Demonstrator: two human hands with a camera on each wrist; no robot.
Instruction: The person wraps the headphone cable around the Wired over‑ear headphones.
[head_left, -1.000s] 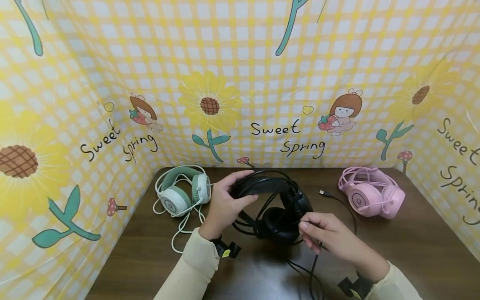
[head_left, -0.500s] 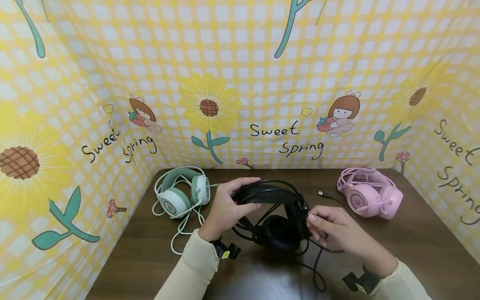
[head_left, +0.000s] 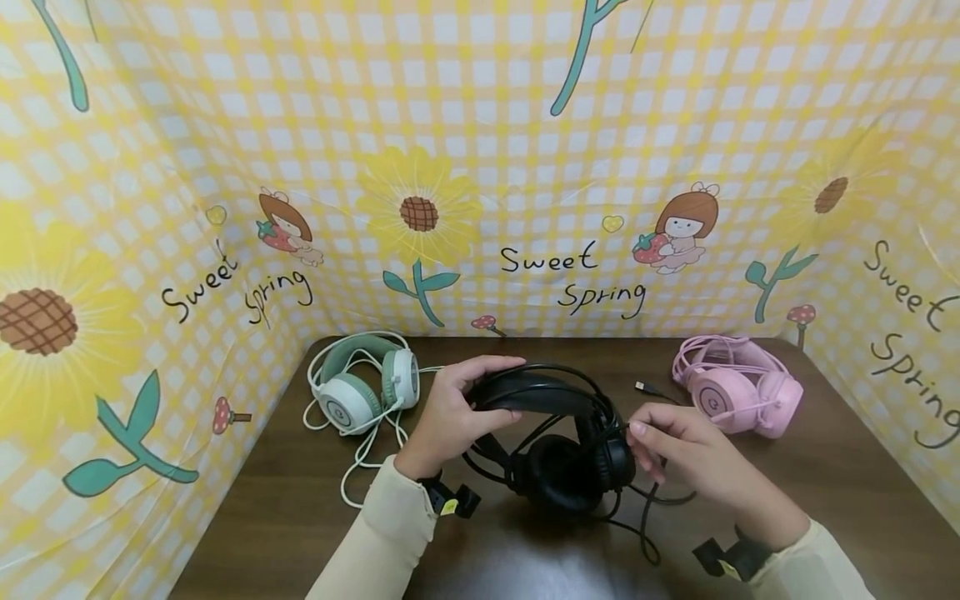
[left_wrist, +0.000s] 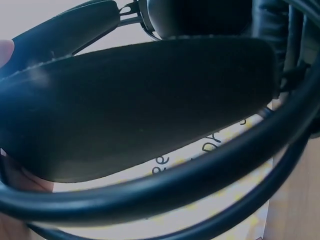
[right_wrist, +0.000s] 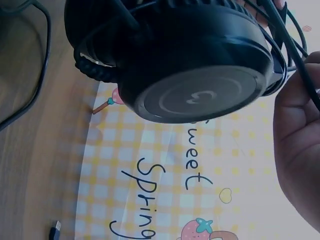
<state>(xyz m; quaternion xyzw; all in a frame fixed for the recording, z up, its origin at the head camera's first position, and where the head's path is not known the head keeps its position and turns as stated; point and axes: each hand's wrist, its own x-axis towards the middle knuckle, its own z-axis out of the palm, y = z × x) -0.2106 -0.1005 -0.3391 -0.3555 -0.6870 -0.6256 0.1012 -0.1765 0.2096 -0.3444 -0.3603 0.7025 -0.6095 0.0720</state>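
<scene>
A black headset (head_left: 562,479) is tilted over the middle of the table, its headband toward my left hand (head_left: 450,412). That hand grips the headband between thumb and fingers. The padded band (left_wrist: 140,110) and the thin outer arches fill the left wrist view. Beside the right ear cup (head_left: 615,458), my right hand (head_left: 693,442) pinches the black cable (right_wrist: 295,55) with thumb and forefinger. The rest of the cable hangs and loops below on the table side. In the right wrist view, the ear cup's round logo plate (right_wrist: 200,95) faces the camera.
A white and green headset (head_left: 356,400) with white cable lies at the back left. A pink headset (head_left: 742,392) lies at the back right. Near it is a black USB plug (head_left: 648,387). Patterned yellow cloth (head_left: 525,167) walls the brown table (head_left: 270,517) at back and sides.
My right hand has moved right with the cable, away from the middle of the headset. The headset has turned and its headband has dropped slightly. My left hand keeps its grip.
</scene>
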